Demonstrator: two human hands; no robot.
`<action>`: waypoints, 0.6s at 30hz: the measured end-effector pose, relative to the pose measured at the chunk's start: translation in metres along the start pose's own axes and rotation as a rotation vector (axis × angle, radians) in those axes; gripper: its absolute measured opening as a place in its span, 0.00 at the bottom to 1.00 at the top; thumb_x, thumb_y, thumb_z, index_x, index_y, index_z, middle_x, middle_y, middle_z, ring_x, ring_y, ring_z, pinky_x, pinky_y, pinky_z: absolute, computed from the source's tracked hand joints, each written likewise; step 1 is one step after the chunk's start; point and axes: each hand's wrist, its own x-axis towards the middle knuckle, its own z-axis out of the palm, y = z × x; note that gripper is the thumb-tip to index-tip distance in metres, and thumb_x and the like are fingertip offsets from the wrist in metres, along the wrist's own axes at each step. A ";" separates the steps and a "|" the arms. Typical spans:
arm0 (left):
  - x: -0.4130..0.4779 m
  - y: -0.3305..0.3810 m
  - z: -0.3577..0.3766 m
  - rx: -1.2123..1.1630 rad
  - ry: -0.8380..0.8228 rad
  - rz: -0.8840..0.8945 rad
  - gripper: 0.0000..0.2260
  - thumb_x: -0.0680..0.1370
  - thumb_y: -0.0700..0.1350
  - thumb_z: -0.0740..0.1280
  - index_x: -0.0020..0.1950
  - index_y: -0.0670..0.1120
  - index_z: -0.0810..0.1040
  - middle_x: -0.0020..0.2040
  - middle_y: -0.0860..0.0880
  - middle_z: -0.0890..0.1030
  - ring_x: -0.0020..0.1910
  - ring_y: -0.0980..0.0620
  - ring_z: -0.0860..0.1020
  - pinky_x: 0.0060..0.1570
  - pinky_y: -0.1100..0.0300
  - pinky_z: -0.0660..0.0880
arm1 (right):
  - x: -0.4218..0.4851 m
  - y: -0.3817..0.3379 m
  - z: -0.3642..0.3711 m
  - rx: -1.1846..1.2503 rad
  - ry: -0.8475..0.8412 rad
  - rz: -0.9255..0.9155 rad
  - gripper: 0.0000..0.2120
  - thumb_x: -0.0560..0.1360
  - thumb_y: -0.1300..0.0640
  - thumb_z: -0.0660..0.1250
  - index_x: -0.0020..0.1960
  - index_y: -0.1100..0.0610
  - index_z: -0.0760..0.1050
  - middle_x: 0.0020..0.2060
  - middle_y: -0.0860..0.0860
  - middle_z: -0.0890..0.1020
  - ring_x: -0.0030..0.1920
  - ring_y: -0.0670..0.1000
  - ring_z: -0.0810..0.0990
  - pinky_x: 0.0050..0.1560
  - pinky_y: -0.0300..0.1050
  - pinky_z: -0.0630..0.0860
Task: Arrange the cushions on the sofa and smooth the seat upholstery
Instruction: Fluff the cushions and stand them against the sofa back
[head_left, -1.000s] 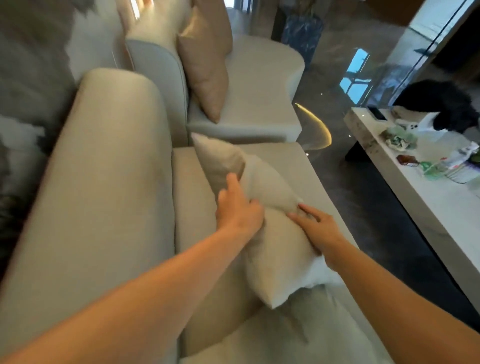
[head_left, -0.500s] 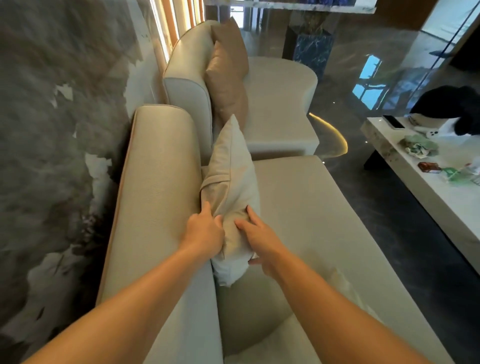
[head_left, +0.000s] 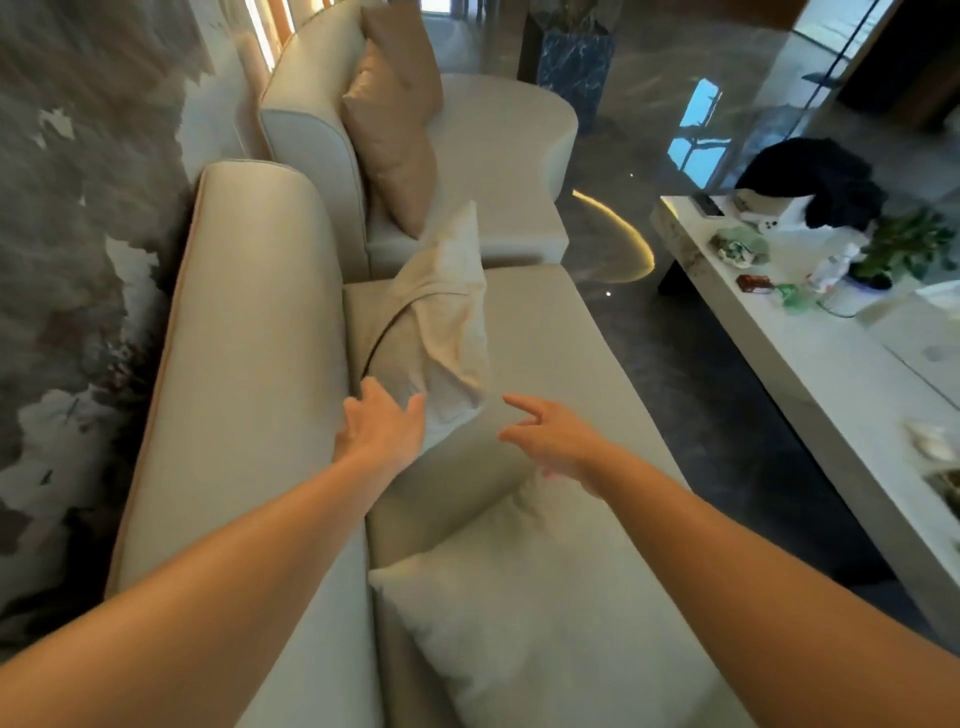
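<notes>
The cushion (head_left: 447, 322) now stands on edge on the sofa seat (head_left: 561, 364), leaning toward the backrest (head_left: 260, 332); half a second ago both hands pinched its near end. The left hand (head_left: 382, 428) has let go, open and just touching its corner; the right hand (head_left: 550, 441) is open, clear. Placement looks done; a second cushion (head_left: 519, 613) lies flat nearby, likely next.

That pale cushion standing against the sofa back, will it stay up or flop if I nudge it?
The pale beige fabric cushion looks soft and floppy: its cover is creased and sagging. It stands on edge, tilted, so a nudge would probably tip it. It is likely light for its size.
</notes>
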 end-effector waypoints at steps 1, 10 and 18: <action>-0.005 0.006 0.004 0.016 0.008 0.036 0.29 0.79 0.59 0.62 0.75 0.45 0.61 0.69 0.37 0.68 0.61 0.32 0.74 0.61 0.43 0.73 | -0.008 0.014 -0.008 0.023 0.016 0.011 0.28 0.76 0.54 0.68 0.74 0.46 0.67 0.66 0.56 0.78 0.51 0.48 0.76 0.50 0.44 0.75; 0.014 -0.006 0.074 0.118 -0.097 0.143 0.25 0.77 0.52 0.65 0.73 0.48 0.67 0.68 0.37 0.73 0.63 0.35 0.74 0.59 0.47 0.73 | -0.014 0.116 -0.003 0.168 0.093 0.187 0.32 0.78 0.53 0.67 0.78 0.44 0.59 0.65 0.59 0.76 0.46 0.48 0.78 0.38 0.44 0.77; 0.076 -0.061 0.100 0.190 -0.151 0.163 0.30 0.79 0.58 0.63 0.77 0.49 0.59 0.70 0.37 0.67 0.65 0.34 0.71 0.61 0.45 0.70 | 0.060 0.140 0.016 0.225 0.277 0.230 0.35 0.79 0.52 0.66 0.80 0.47 0.51 0.76 0.55 0.63 0.69 0.59 0.69 0.65 0.59 0.73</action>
